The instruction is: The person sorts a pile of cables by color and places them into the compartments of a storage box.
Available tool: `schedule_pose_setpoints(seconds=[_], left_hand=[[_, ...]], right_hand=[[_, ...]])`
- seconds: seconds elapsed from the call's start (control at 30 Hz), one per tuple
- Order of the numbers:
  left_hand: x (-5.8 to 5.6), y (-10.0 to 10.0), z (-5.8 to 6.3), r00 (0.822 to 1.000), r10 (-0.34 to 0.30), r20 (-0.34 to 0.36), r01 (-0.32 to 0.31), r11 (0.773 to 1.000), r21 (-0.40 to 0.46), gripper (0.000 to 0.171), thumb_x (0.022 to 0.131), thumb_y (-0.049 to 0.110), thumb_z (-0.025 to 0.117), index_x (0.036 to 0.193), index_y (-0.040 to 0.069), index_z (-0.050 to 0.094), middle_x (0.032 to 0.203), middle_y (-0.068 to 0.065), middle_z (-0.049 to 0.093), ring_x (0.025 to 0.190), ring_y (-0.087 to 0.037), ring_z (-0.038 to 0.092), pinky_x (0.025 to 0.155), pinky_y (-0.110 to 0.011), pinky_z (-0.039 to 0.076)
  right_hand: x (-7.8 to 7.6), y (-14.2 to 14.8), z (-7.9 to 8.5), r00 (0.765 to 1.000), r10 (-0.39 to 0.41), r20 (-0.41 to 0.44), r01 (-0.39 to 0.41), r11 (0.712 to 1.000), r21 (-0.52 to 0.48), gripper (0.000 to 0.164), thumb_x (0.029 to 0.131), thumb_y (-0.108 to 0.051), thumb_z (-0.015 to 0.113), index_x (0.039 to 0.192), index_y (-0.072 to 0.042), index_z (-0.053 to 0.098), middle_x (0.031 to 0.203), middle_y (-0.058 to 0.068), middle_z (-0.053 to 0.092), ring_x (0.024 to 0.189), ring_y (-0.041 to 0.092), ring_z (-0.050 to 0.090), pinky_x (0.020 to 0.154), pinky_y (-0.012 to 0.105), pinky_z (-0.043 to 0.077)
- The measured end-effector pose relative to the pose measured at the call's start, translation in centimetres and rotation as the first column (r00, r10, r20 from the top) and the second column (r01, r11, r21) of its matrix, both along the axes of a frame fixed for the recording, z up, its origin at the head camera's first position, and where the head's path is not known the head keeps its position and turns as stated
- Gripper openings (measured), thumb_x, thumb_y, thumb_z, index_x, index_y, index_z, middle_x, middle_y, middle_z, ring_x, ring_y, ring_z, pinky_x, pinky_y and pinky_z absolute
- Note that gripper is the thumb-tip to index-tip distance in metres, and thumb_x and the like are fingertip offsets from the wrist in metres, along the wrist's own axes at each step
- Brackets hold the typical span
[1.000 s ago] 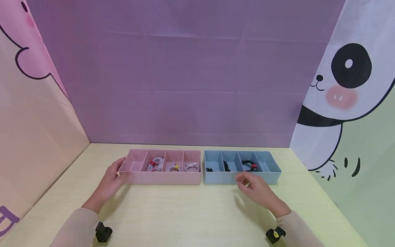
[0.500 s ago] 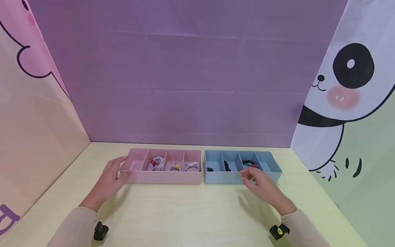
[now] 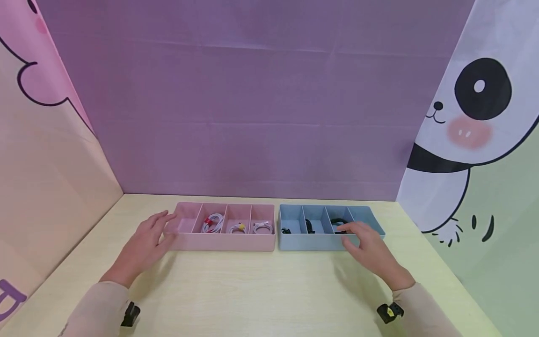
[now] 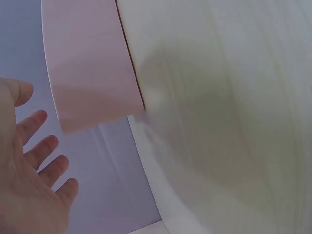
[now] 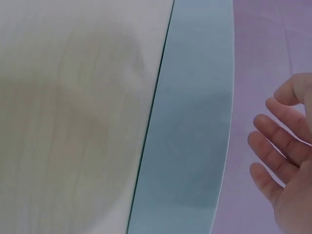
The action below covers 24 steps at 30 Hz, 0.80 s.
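A pink divided box (image 3: 223, 242) holds a white coiled cable (image 3: 215, 223) with a red tie, another white coil (image 3: 237, 229) with a yellow tie, and a third whitish coil (image 3: 263, 228). Beside it is a blue divided box (image 3: 311, 242) with a small black item (image 3: 286, 230), a black cable (image 3: 309, 226) and a black coil (image 3: 338, 221) partly hidden by fingers. My left hand (image 3: 143, 241) is at the pink box's left end, holding nothing, fingers loosely bent (image 4: 48, 146). Over the blue box's front right rim hovers my right hand (image 3: 372, 248), its fingers relaxed (image 5: 278, 146) and holding nothing.
Both boxes stand side by side on a pale wooden table (image 3: 252, 290), near its back edge. A purple backdrop (image 3: 261, 103) rises behind them. Printed side panels flank the table, with a panda panel (image 3: 467, 135) on the right.
My right hand has shifted right along the blue box, and its fingers have loosened and spread. The left hand has eased slightly left. The boxes and cables stay put.
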<state>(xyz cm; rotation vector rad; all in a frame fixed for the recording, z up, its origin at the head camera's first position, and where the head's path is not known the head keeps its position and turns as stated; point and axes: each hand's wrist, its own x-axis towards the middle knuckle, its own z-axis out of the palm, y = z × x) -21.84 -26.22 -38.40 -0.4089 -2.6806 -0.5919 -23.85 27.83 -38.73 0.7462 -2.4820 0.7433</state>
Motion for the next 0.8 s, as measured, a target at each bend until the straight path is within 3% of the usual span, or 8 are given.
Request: schedule_pose_setpoints(seconds=[0.17, 0.33, 0.5, 0.8], left_hand=[[0.1, -0.1, 0.1, 0.997, 0.0, -0.076, -0.005, 0.998, -0.066, 0.048, 0.102, 0.028, 0.054, 0.142, 0.002, 0.05, 0.146, -0.028, 0.042, 0.132, -0.051, 0.037, 0.101, -0.07, 0.035], [0.3, -0.3, 0.4, 0.999, 0.01, -0.044, -0.015, 0.994, -0.107, 0.052, 0.103, 0.033, 0.052, 0.147, 0.004, 0.046, 0.149, -0.028, 0.038, 0.135, -0.054, 0.033, 0.104, -0.069, 0.031], [0.4, -0.3, 0.6, 1.0, 0.011, 0.007, -0.01, 0.991, -0.135, 0.061, 0.103, 0.04, 0.051, 0.154, 0.009, 0.038, 0.153, -0.028, 0.034, 0.138, -0.054, 0.028, 0.109, -0.068, 0.025], [0.5, -0.3, 1.0, 1.0, 0.005, 0.025, 0.0, 0.983, -0.186, 0.07, 0.102, 0.048, 0.05, 0.16, 0.017, 0.027, 0.157, -0.028, 0.029, 0.142, -0.055, 0.021, 0.11, -0.074, 0.016]], right_hand=[[-0.1, 0.7, 0.1, 0.997, -0.015, -0.077, 0.023, 0.995, 0.101, 0.024, 0.093, -0.011, 0.069, 0.116, -0.007, 0.071, 0.117, 0.008, 0.069, 0.112, 0.035, 0.062, 0.093, 0.054, 0.051], [-0.3, 1.3, 0.1, 0.993, -0.042, -0.115, 0.063, 0.98, 0.19, 0.03, 0.092, -0.018, 0.071, 0.12, -0.006, 0.07, 0.124, 0.013, 0.068, 0.112, 0.036, 0.063, 0.089, 0.057, 0.051], [-0.1, 1.9, 0.5, 0.993, -0.106, -0.053, 0.116, 0.956, 0.269, 0.04, 0.096, -0.03, 0.068, 0.13, -0.01, 0.067, 0.135, 0.013, 0.062, 0.12, 0.036, 0.06, 0.087, 0.058, 0.048], [0.4, 2.9, 1.2, 0.982, -0.18, 0.05, 0.145, 0.901, 0.409, 0.059, 0.101, -0.046, 0.055, 0.149, -0.012, 0.05, 0.151, 0.015, 0.046, 0.138, 0.04, 0.042, 0.106, 0.065, 0.034]])
